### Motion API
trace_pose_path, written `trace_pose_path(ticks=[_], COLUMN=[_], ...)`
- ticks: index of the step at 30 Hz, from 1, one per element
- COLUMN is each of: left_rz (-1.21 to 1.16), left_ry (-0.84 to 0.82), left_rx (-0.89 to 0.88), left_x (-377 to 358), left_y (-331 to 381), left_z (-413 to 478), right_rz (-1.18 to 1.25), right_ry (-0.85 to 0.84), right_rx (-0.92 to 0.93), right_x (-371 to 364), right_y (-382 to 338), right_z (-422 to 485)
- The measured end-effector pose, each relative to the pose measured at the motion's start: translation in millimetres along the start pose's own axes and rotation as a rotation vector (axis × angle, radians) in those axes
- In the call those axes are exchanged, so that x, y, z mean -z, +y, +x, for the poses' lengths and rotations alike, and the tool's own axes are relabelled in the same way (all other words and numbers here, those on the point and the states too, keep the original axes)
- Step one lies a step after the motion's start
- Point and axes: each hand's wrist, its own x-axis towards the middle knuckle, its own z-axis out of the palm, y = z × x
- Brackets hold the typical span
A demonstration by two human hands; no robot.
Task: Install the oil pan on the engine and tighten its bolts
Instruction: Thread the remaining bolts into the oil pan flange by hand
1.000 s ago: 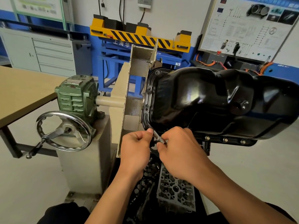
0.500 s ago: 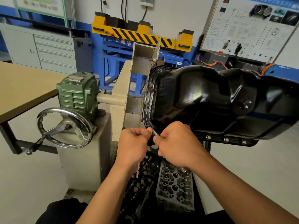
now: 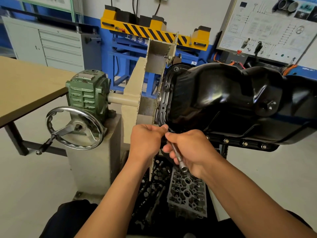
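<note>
The black oil pan (image 3: pixel 231 103) sits on the engine, which is mounted on the beige stand plate (image 3: pixel 133 100), with the pan's sump facing the camera. Three bolts (image 3: pixel 245 143) are seated in its lower flange. The right hand (image 3: pixel 192 150) is closed around a slim metal socket driver (image 3: pixel 178 157). The shaft runs diagonally from the fingertips down across the palm, and its upper end points at the pan's lower-left flange corner, just above the grip. The left hand (image 3: pixel 145 141) is curled, with the thumb tip at that same corner, touching the right index finger. It cannot be determined whether the left hand pinches anything. A green gearbox (image 3: pixel 87 93) and handwheel (image 3: pixel 75 127) stand to the left.
</note>
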Motion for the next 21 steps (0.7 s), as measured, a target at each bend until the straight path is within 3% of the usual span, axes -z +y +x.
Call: trace_pose_path(ticks=[5, 9, 16, 21], left_rz=[0.01, 0.115, 0.378, 0.431], left_ry=[-0.009, -0.072, -0.277, -0.258], left_rx=[-0.036, -0.222, -0.549, -0.725], left_x=[1, 11, 34, 35], left_y=[4, 6, 7, -2], left_z=[-2, -9, -10, -14], right_rz=[0.415, 0.629, 0.78, 0.78], right_ry=[-0.106, -0.177, -0.222, -0.209], right_rx=[-0.183, -0.257, -0.277, -0.242], right_x=[-1, -2, 1, -2], right_y=[-8, -12, -16, -17], right_z=[1, 1, -1, 2])
